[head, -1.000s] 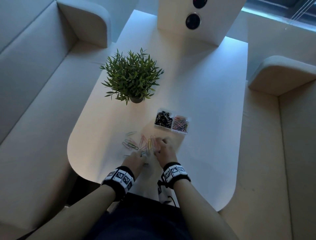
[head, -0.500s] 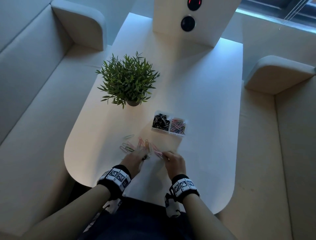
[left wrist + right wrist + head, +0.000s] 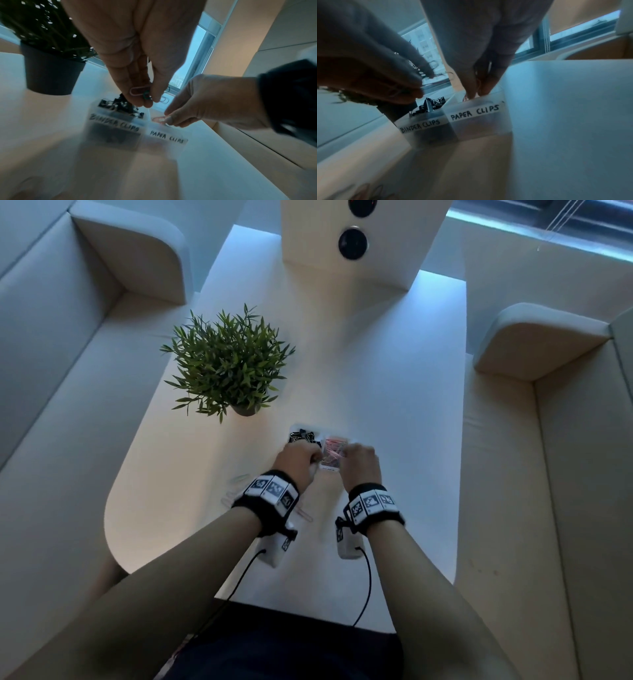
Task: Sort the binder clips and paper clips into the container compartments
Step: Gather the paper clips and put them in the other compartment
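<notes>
A clear two-compartment container (image 3: pixel 329 468) stands mid-table, labelled "BINDER CLIPS" (image 3: pixel 420 126) and "PAPER CLIPS" (image 3: pixel 474 112). Black binder clips (image 3: pixel 431 105) fill the left compartment and pink paper clips (image 3: pixel 333 447) lie in the right one. My left hand (image 3: pixel 150 101) hovers over the container and pinches a pink paper clip (image 3: pixel 137 91) together with a green one. My right hand (image 3: pixel 169 119) pinches a pink paper clip (image 3: pixel 157 119) just above the paper clip compartment. In the head view both hands (image 3: pixel 310 455) (image 3: pixel 346 451) partly hide the container.
A few loose paper clips (image 3: pixel 237 480) lie on the white table (image 3: pixel 394 412) beside and under my left wrist. A potted green plant (image 3: pixel 227 364) stands behind and left of the container. Sofa seats flank the table on both sides.
Both hands have left the loose pile near the table's front and moved forward to the container, each carrying paper clips.
</notes>
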